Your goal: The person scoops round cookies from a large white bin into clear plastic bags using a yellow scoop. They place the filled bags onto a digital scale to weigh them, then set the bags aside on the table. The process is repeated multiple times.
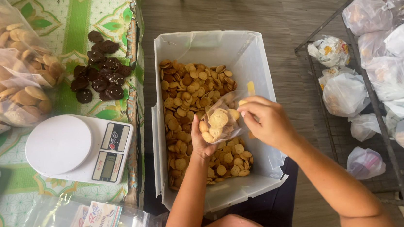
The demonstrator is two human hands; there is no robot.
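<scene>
Holding a small clear bag (220,121) over the white bin (251,65), the person had it only partly filled with round pale biscuits. The left hand (201,140) was cupped under the bag, fingers closed around its bottom, while the right hand (266,120) pinched the bag's open top edge, thumb and fingers narrow on the plastic. The bag hung just above the loose heap of biscuits (190,87) that lay in the lined bin, so the work looked to be mid-fill: some biscuits were in, the mouth was not yet closed, and nothing had been set on the round white kitchen scale (58,144), whose platter stood bare on the patterned cloth to the left. A good deal of loose biscuit remained in the bin. Flat, unfilled packets with printed labels (94,222) lay at the table's near edge, which suggested more bags were left to do. Dark chocolate biscuits (100,69) sat on the cloth beyond the scale, beside large bags of pale biscuits (6,72). To the right, a wire rack (330,131) held many knotted white bags (393,77), whose contents could not be told.
</scene>
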